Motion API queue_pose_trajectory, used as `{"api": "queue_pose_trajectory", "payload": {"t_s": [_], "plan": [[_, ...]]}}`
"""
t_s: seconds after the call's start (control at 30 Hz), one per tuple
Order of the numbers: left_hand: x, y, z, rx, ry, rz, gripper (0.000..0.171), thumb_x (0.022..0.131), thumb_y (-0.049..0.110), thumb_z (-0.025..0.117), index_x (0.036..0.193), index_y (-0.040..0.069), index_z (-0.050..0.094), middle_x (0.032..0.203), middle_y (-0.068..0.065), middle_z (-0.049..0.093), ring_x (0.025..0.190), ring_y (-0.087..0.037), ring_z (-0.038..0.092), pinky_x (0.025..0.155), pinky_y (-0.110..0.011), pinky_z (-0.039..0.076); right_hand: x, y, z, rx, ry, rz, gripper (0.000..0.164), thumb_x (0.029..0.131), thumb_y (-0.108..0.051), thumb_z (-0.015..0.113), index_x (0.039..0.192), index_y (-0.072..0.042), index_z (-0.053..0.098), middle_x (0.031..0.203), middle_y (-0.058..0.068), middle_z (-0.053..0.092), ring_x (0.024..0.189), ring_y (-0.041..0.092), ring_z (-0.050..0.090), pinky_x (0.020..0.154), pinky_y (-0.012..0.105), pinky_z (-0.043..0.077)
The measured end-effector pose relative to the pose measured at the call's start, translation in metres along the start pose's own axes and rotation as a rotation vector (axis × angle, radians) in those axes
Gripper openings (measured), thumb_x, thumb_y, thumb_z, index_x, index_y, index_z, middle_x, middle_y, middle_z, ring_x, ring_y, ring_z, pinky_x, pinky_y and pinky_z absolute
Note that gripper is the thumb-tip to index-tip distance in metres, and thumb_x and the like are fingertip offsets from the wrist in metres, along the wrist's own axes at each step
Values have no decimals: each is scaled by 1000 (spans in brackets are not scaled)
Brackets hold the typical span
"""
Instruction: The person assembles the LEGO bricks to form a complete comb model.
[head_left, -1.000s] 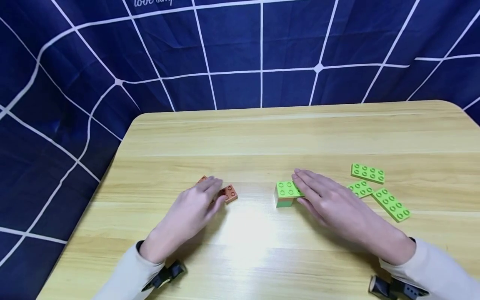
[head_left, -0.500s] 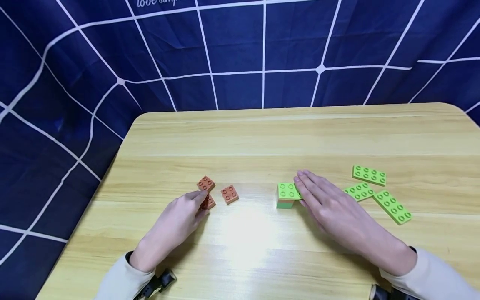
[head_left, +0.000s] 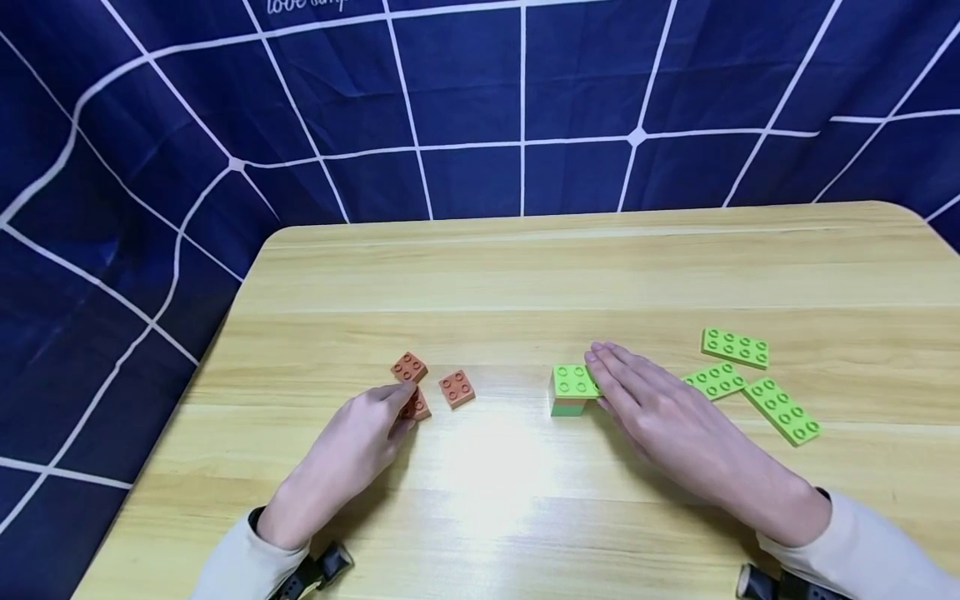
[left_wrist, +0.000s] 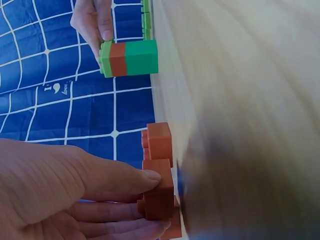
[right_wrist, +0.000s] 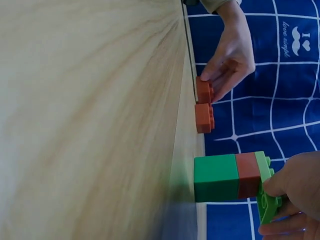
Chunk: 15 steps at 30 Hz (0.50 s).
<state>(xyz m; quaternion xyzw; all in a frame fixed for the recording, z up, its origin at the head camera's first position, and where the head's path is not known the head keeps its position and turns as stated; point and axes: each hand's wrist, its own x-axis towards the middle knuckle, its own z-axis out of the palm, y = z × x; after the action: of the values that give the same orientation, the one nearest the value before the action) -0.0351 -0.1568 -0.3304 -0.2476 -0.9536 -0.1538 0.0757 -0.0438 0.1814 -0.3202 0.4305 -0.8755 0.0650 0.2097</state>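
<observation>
My left hand [head_left: 347,442] pinches a reddish-brown square toy brick [left_wrist: 160,200] between thumb and fingers, down at the tabletop. Two similar bricks lie close by: one [head_left: 408,367] just behind it, another [head_left: 457,388] to its right. Near the middle stands a short stack: a green block [right_wrist: 216,177] at the bottom, a reddish-brown layer [right_wrist: 247,175], then a flat light green brick [head_left: 573,381] on top, jutting out to the right. My right hand [head_left: 663,412] holds that light green brick by its overhanging end, thumb on one side and fingers on the other.
Several loose light green bricks lie right of my right hand: one [head_left: 735,347] at the back, one [head_left: 716,381] partly behind the hand, one [head_left: 782,410] nearer. The wooden table [head_left: 480,283] ends at a blue curtain [head_left: 465,100] with white lines.
My left hand has drawn back slightly to the left, uncovering the reddish-brown bricks, and now pinches the nearest one. The right hand stays at the stack.
</observation>
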Motion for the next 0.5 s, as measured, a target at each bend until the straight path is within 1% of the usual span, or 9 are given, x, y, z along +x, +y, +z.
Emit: {"api": "queue_pose_trajectory", "payload": {"t_s": [0.1,0.2,0.5], "plan": [[-1,0,-1,-1,26,8,35,79,-1,76,111,-8,65,100,-17,70,88,-29,70,75,-36,60,0,0,0,-2,-3,1,57,107,-21,11,130,15,50,131,31,53,119,43,54,96,55,49],[-1,0,-1,2,51,18,38,78,-2,76,113,-10,64,106,-22,69,92,-33,69,77,-36,60,0,0,0,-6,-6,1,58,107,-21,11,130,15,50,131,31,53,120,43,53,96,55,49],[2,2,-6,-3,90,59,41,77,-1,77,115,-11,64,107,-22,68,96,-33,68,82,-35,59,0,-1,-1,-22,-20,6,57,107,-16,8,130,15,49,132,31,52,122,43,52,98,55,47]]}}
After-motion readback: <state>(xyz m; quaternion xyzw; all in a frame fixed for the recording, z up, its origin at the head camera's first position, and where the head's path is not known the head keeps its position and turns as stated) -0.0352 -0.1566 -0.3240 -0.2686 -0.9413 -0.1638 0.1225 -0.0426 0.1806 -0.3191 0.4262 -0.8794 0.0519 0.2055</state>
